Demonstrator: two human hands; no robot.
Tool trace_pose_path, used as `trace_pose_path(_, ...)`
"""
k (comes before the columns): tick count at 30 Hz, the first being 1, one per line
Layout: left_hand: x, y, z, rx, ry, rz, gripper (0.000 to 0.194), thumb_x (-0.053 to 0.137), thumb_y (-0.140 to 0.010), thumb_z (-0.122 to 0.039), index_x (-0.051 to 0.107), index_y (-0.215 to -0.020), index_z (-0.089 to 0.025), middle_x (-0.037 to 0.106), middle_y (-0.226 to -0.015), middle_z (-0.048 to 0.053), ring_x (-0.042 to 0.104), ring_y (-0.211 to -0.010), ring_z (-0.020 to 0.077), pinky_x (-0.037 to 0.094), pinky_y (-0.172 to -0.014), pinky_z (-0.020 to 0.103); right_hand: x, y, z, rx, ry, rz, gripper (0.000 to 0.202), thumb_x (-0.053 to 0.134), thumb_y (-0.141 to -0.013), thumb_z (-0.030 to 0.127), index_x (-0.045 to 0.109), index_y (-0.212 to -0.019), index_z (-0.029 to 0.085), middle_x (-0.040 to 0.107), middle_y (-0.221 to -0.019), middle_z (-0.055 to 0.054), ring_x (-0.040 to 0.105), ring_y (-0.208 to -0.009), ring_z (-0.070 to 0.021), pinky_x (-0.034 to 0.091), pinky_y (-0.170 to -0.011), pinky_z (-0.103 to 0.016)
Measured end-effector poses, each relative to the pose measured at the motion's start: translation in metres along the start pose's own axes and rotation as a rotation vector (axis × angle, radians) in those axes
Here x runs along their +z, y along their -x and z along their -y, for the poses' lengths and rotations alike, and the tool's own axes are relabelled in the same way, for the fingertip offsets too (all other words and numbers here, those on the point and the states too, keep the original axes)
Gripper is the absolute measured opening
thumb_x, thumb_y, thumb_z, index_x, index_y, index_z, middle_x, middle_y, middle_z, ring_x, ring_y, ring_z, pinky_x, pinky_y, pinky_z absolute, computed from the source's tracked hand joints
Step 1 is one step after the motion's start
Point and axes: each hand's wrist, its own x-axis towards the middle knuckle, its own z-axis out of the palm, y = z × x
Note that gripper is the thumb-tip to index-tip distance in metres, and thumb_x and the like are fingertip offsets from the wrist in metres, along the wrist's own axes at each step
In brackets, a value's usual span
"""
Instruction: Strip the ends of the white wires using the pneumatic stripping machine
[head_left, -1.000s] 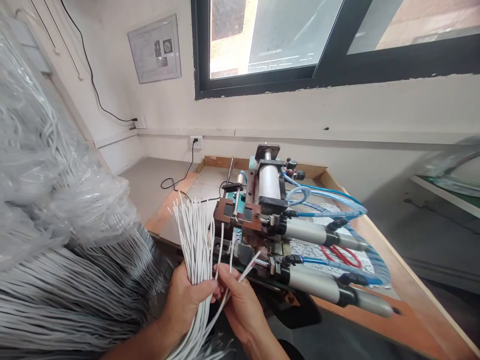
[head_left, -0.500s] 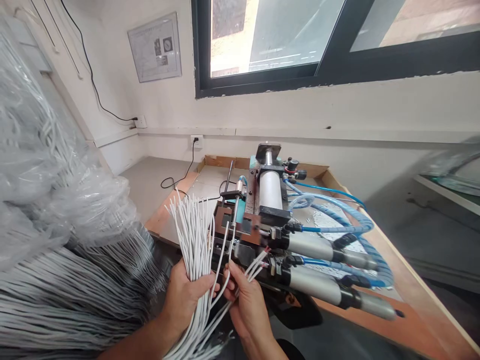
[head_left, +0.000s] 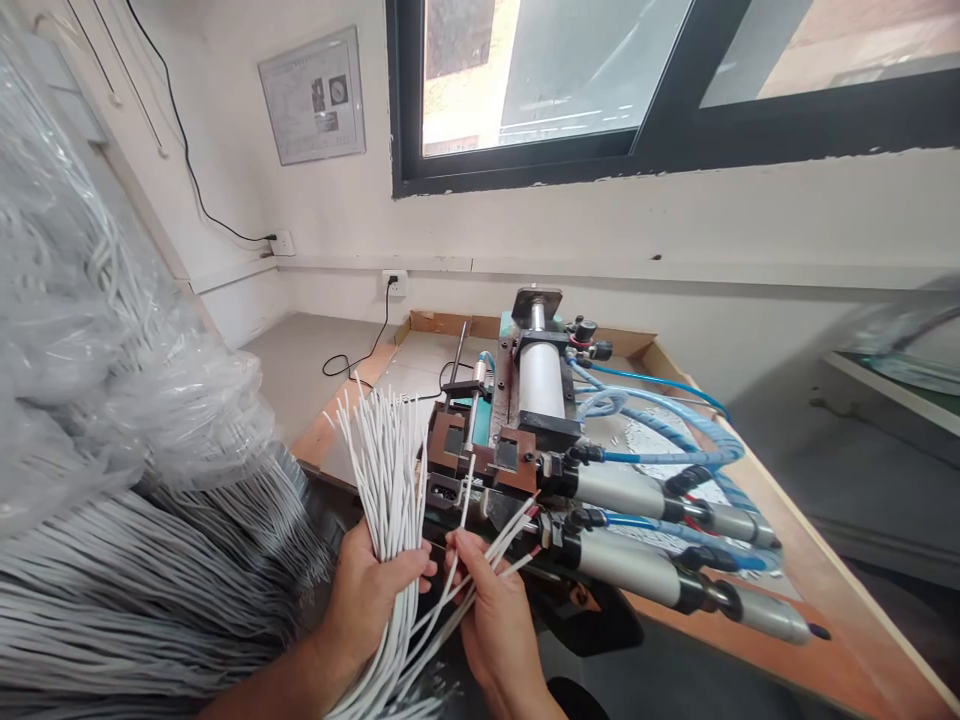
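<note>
My left hand (head_left: 375, 585) is wrapped round a thick bundle of white cables (head_left: 386, 480), whose cut ends fan upward. My right hand (head_left: 491, 600) pinches one white cable (head_left: 465, 500) that points up into the middle of the machine (head_left: 472, 460), between its brown jaw plates. Several other white cables (head_left: 510, 535) with reddish tips lie across the fingers and palm of my right hand. Two silver cylinders (head_left: 630, 568) of the machine stretch to the right, just beyond that hand. Where exactly the cable's tip ends is hard to tell.
Blue air hoses (head_left: 705, 458) loop over the machine's right side. A wooden-edged table (head_left: 847, 590) carries the machine. At the left, piles of grey-white cables (head_left: 150, 590) lie beneath clear plastic wrap (head_left: 180, 400). A black cord (head_left: 386, 320) hangs from a wall socket.
The machine's brown jaw plates have moved apart, and its cylinder rods at the right now show. One loose cable beside my left hand has gone from between the hands; my right hand's cables shifted slightly.
</note>
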Motion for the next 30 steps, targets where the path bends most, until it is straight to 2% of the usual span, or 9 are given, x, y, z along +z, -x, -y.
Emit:
trace_pose_path(4, 0.0012, -0.0004, -0.0029, 0.02, 0.01, -0.012, 0.014, 0.064, -0.063, -0.014, 0.057, -0.075, -0.012, 0.062, -0.063, 0.001, 0.063, -0.057, 0.0183, 0.051, -0.051, 0.028, 0.0043, -0.0027, 0.004, 0.057, -0.069, -0.077, 0.026, 0.081, -0.044, 0.028, 0.065, -0.057, 0.012, 0.061, -0.051, 0.001, 0.05, -0.047, -0.0081, 0.039, -0.047, -0.018)
trace_pose_path(7, 0.0019, -0.0004, -0.003, 0.019, -0.013, -0.025, 0.014, 0.064, -0.062, -0.015, 0.056, -0.074, -0.013, 0.061, -0.06, 0.0, 0.062, -0.052, 0.0171, 0.048, -0.045, 0.025, 0.0073, -0.003, 0.0046, 0.073, -0.085, -0.068, 0.024, 0.08, -0.046, 0.028, 0.064, -0.055, 0.012, 0.06, -0.052, 0.001, 0.05, -0.048, -0.0086, 0.04, -0.046, -0.019)
trace_pose_path(9, 0.0025, 0.0, -0.0025, 0.023, -0.037, -0.03, 0.015, 0.064, -0.061, -0.013, 0.055, -0.072, -0.013, 0.059, -0.057, -0.001, 0.06, -0.049, 0.0162, 0.046, -0.041, 0.023, 0.0083, -0.0022, 0.0035, 0.083, -0.086, 0.001, 0.023, 0.078, -0.052, 0.03, 0.064, -0.058, 0.012, 0.057, -0.051, 0.002, 0.048, -0.047, -0.0083, 0.04, -0.046, -0.02)
trace_pose_path(12, 0.0034, 0.0011, -0.0015, 0.023, -0.066, -0.012, 0.014, 0.063, -0.061, -0.012, 0.055, -0.072, -0.013, 0.06, -0.054, -0.001, 0.059, -0.048, 0.0158, 0.045, -0.04, 0.023, 0.0089, 0.0007, 0.0019, 0.136, -0.057, 0.191, 0.024, 0.072, -0.061, 0.035, 0.065, -0.068, 0.014, 0.047, -0.044, 0.006, 0.043, -0.042, -0.0081, 0.038, -0.043, -0.022)
trace_pose_path(14, 0.0031, 0.0021, -0.0008, 0.02, -0.073, 0.007, 0.015, 0.063, -0.06, -0.012, 0.056, -0.074, -0.012, 0.061, -0.054, 0.0, 0.059, -0.049, 0.0159, 0.045, -0.041, 0.023, 0.0086, 0.0033, 0.0016, 0.137, -0.006, 0.265, 0.026, 0.07, -0.062, 0.038, 0.065, -0.072, 0.014, 0.045, -0.042, 0.006, 0.041, -0.04, -0.0091, 0.036, -0.041, -0.023)
trace_pose_path(16, 0.002, 0.0031, -0.0005, 0.022, -0.062, 0.021, 0.018, 0.065, -0.06, -0.012, 0.058, -0.076, -0.012, 0.062, -0.058, 0.0, 0.059, -0.053, 0.016, 0.047, -0.044, 0.024, 0.0072, 0.0053, 0.0015, 0.057, 0.049, 0.229, 0.026, 0.072, -0.06, 0.037, 0.065, -0.069, 0.014, 0.05, -0.045, 0.003, 0.043, -0.043, -0.0092, 0.036, -0.043, -0.022)
trace_pose_path(19, -0.0001, 0.0041, -0.0007, 0.049, -0.033, 0.023, 0.015, 0.066, -0.061, -0.013, 0.059, -0.074, -0.012, 0.062, -0.06, 0.0, 0.058, -0.055, 0.0147, 0.048, -0.05, 0.025, 0.0032, 0.0063, 0.001, -0.052, 0.079, 0.105, 0.023, 0.074, -0.058, 0.034, 0.064, -0.062, 0.013, 0.055, -0.05, 0.002, 0.043, -0.047, -0.0077, 0.035, -0.046, -0.02)
trace_pose_path(24, -0.0005, 0.0036, -0.0022, 0.011, 0.02, -0.026, 0.017, 0.066, -0.063, -0.018, 0.06, -0.078, -0.012, 0.064, -0.066, 0.003, 0.062, -0.06, 0.0179, 0.05, -0.053, 0.028, -0.0002, 0.0032, 0.0012, -0.015, 0.06, 0.013, 0.023, 0.075, -0.054, 0.031, 0.061, -0.058, 0.013, 0.05, -0.048, 0.004, 0.037, -0.043, -0.0058, 0.029, -0.043, -0.019)
trace_pose_path(30, 0.0011, 0.0027, -0.0018, 0.009, 0.035, -0.047, 0.016, 0.067, -0.062, -0.02, 0.059, -0.074, -0.012, 0.063, -0.062, 0.002, 0.061, -0.053, 0.0169, 0.049, -0.048, 0.027, 0.0011, -0.001, 0.0044, 0.035, 0.042, 0.03, 0.026, 0.075, -0.053, 0.031, 0.057, -0.052, 0.012, 0.044, -0.044, 0.006, 0.032, -0.04, -0.0048, 0.026, -0.04, -0.018)
